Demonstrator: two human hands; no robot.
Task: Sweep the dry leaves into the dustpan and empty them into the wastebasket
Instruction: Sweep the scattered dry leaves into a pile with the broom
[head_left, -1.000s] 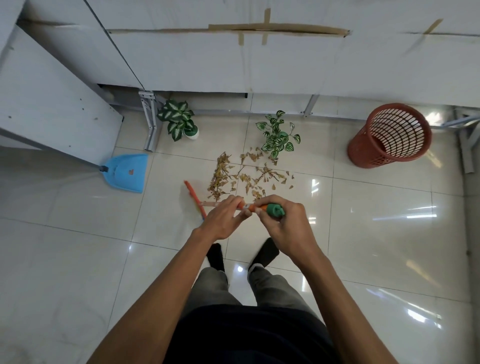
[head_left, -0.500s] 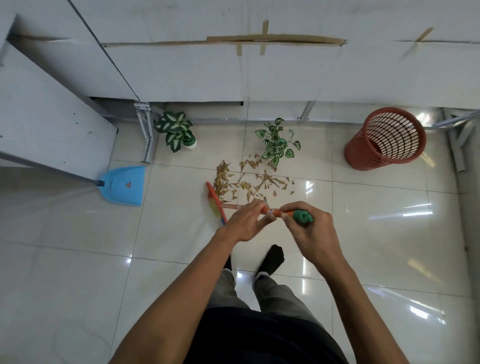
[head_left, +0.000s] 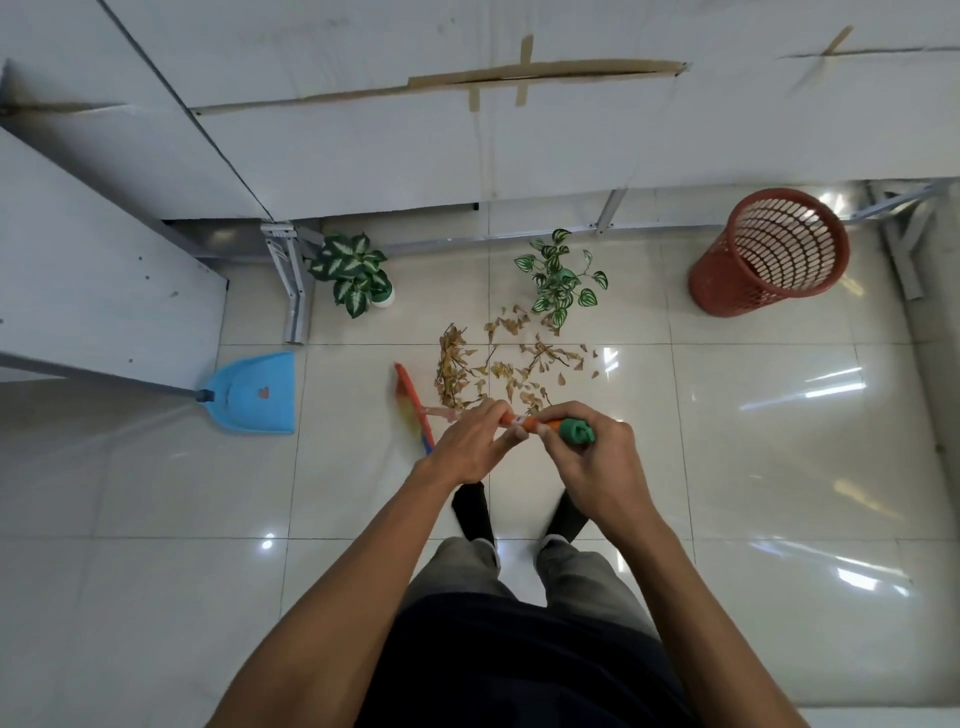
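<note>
Dry brown leaves (head_left: 498, 364) lie scattered on the tiled floor ahead of my feet. I hold a broom: its orange handle with a green cap (head_left: 576, 430) is gripped by my right hand (head_left: 597, 467), while my left hand (head_left: 470, 447) grips the handle lower down. The broom head (head_left: 413, 405), orange with coloured bristles, sits just left of the leaf pile. A blue dustpan (head_left: 257, 395) lies on the floor at the left, apart from the leaves. The red mesh wastebasket (head_left: 774, 249) stands at the far right, tilted.
Two potted plants (head_left: 356, 273) (head_left: 563, 278) stand by the wall behind the leaves. White panels and a metal table leg (head_left: 296, 283) border the left and back. My feet in dark socks (head_left: 472, 512) stand just behind the broom.
The broom head has swung left and back a little beside the leaf pile, and both hands shifted with the handle. The leaves look slightly more gathered on the left.
</note>
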